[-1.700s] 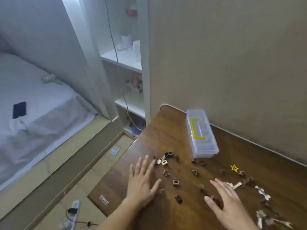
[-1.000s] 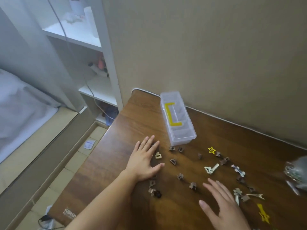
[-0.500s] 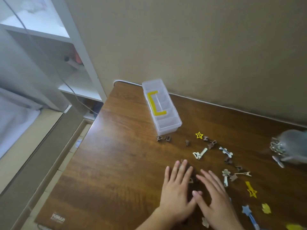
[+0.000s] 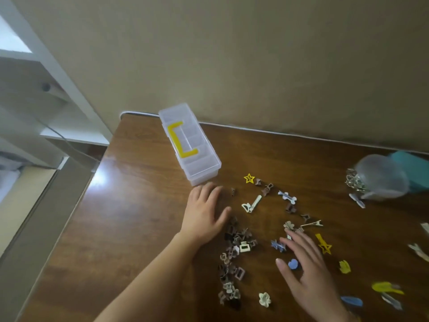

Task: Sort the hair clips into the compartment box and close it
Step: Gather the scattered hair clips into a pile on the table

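A clear compartment box point(image 4: 202, 168) with a yellow handle lies closed at the table's back left. My left hand point(image 4: 204, 214) rests flat on the wood just in front of the box, fingers straight. A heap of small brown and beige claw clips point(image 4: 234, 256) lies just right of my left wrist. My right hand point(image 4: 306, 275) lies flat and spread among loose clips, holding nothing; a blue clip point(image 4: 293, 264) shows by its thumb. A yellow star clip point(image 4: 249, 178), a white clip point(image 4: 251, 204) and several more lie scattered farther back.
The brown wooden table point(image 4: 139, 217) meets a beige wall behind. A clear tipped-over jar point(image 4: 380, 177) with shiny clips at its mouth lies at the right, against a teal object point(image 4: 413, 168). White shelves point(image 4: 58, 126) stand left of the table.
Both hands met near the front, gathering the small brown clips into a heap. Now they have parted: the left reaches toward the box, the right lies among clips.
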Available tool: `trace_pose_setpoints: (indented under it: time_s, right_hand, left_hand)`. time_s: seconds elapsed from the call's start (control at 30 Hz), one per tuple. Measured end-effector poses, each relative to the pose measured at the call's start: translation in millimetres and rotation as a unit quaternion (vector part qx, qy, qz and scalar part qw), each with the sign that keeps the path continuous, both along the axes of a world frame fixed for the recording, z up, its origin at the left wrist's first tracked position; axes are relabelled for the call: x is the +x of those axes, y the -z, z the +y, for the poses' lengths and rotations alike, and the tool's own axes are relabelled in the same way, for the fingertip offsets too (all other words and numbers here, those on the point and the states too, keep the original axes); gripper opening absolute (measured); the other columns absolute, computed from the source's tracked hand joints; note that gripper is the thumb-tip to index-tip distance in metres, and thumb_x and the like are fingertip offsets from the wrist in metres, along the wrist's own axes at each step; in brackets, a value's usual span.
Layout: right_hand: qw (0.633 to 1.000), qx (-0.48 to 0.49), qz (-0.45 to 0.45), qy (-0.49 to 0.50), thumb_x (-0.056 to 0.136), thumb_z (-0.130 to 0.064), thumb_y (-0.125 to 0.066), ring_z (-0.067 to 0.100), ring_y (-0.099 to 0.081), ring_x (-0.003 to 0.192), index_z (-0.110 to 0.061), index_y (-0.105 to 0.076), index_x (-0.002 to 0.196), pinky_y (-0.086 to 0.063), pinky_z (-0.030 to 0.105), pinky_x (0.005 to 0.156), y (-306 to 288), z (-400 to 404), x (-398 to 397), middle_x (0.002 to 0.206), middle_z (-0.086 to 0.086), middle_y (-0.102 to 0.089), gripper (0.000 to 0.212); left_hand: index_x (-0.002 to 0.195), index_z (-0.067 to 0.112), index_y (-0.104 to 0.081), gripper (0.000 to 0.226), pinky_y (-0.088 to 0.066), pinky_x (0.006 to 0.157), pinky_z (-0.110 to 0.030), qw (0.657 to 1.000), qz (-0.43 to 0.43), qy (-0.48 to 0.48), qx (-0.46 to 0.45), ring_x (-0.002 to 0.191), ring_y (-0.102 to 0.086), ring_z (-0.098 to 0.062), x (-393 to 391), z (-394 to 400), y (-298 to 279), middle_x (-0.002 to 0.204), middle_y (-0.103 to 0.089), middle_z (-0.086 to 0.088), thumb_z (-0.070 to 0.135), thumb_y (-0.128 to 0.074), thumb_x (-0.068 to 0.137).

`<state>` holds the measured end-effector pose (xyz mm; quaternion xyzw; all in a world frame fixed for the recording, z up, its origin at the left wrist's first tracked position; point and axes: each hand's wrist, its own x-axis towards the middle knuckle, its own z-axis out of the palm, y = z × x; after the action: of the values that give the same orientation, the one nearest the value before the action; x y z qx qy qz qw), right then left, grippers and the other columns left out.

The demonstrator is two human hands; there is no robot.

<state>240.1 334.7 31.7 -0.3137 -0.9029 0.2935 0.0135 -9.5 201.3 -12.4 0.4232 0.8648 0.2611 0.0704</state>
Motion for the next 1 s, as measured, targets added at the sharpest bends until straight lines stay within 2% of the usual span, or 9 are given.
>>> trace_pose_setpoints:
  time_s: [0.2, 0.33, 0.4, 0.5, 0.57, 0.7, 0.8, 0.9, 1.0]
  right_hand:
    - [0.998, 0.025, 0.027, -0.058, 0.089, -0.061, -0.036, 0.005, -0.024, 0.142, -0.031, -0.055, 0.129, -0.03, 0.034, 0.11, 3, 22, -17, 0.144, -0.017, -0.042, 0.053]
    - [0.988, 0.056, 0.074, -0.12, 0.092, -0.044, -0.042, 0.009, -0.031, 0.138, -0.024, -0.06, 0.124, -0.037, 0.042, 0.11, 1, 60, -74, 0.139, -0.007, -0.051, 0.042]
    - [0.983, 0.072, 0.062, -0.154, 0.094, -0.04, -0.043, 0.012, -0.028, 0.141, -0.025, -0.056, 0.13, -0.036, 0.046, 0.111, -1, 77, -111, 0.144, -0.007, -0.047, 0.041]
    - [0.97, 0.094, -0.051, -0.219, 0.098, -0.049, -0.036, 0.009, -0.002, 0.148, -0.03, -0.031, 0.148, -0.019, 0.043, 0.119, -1, 93, -153, 0.16, -0.013, -0.015, 0.054]
    - [0.953, 0.095, -0.123, -0.261, 0.098, -0.053, -0.03, 0.008, 0.006, 0.148, -0.028, -0.017, 0.153, -0.011, 0.04, 0.12, 3, 97, -162, 0.162, -0.014, -0.002, 0.061]
    - [0.943, 0.077, -0.125, -0.3, 0.099, -0.051, -0.029, 0.007, 0.007, 0.147, -0.025, -0.019, 0.152, -0.01, 0.037, 0.12, 7, 90, -132, 0.162, -0.011, -0.004, 0.06]
    - [0.942, 0.056, -0.118, -0.31, 0.1, -0.051, -0.03, 0.003, 0.01, 0.146, -0.027, -0.023, 0.151, -0.009, 0.033, 0.115, 5, 77, -98, 0.161, -0.014, -0.004, 0.057]
    - [0.937, 0.052, -0.121, -0.325, 0.099, -0.05, -0.03, 0.003, 0.011, 0.146, -0.027, -0.02, 0.152, 0.001, 0.026, 0.113, 3, 64, -71, 0.161, -0.012, -0.005, 0.058]
    - [0.936, 0.046, -0.128, -0.326, 0.098, -0.052, -0.031, 0.009, 0.006, 0.148, -0.026, -0.019, 0.152, -0.007, 0.037, 0.122, 7, 49, -47, 0.161, -0.007, -0.009, 0.061]
  left_hand:
    - [0.133, 0.02, -0.055, 0.048, -0.031, 0.115, -0.044, 0.979, 0.0, 0.202, -0.014, 0.121, -0.047, -0.021, 36, 8, -2, 0.125, -0.055, -0.003, 0.049, -0.051, 0.095]
    - [0.12, 0.019, -0.063, 0.032, -0.035, 0.112, -0.044, 0.967, -0.003, 0.253, 0.032, 0.112, -0.052, -0.022, 52, -1, 3, 0.114, -0.056, -0.003, 0.038, -0.058, 0.095]
    - [0.116, 0.017, -0.065, 0.027, -0.036, 0.111, -0.045, 0.959, -0.011, 0.277, 0.055, 0.114, -0.053, -0.023, 57, -3, 3, 0.118, -0.056, -0.005, 0.034, -0.059, 0.095]
    - [0.12, 0.017, -0.063, 0.03, -0.041, 0.108, -0.04, 0.961, -0.019, 0.27, 0.059, 0.121, -0.052, -0.024, 55, -1, -1, 0.132, -0.053, -0.008, 0.032, -0.06, 0.094]
    - [0.123, 0.016, -0.062, 0.033, -0.047, 0.1, -0.038, 0.966, -0.019, 0.247, 0.069, 0.121, -0.053, -0.025, 48, 2, -4, 0.136, -0.052, -0.009, 0.03, -0.061, 0.093]
    - [0.133, 0.017, -0.057, 0.044, -0.043, 0.107, -0.041, 0.991, -0.023, 0.098, 0.085, 0.133, -0.044, -0.019, 30, 13, -3, 0.143, -0.047, -0.004, 0.037, -0.057, 0.094]
    - [0.15, 0.024, -0.039, 0.06, -0.022, 0.12, -0.035, 0.996, -0.086, 0.023, 0.028, 0.147, -0.024, -0.01, 25, 24, 1, 0.159, -0.032, 0.005, 0.053, -0.043, 0.097]
    - [0.152, 0.023, -0.035, 0.067, -0.014, 0.124, -0.041, 0.994, -0.073, 0.08, -0.004, 0.151, -0.015, -0.009, 31, 34, 5, 0.161, -0.029, 0.006, 0.062, -0.031, 0.098]
    - [0.148, 0.02, -0.041, 0.066, -0.022, 0.123, -0.042, 0.981, -0.096, 0.169, -0.007, 0.15, -0.018, -0.006, 47, 37, -2, 0.156, -0.039, 0.003, 0.062, -0.034, 0.098]
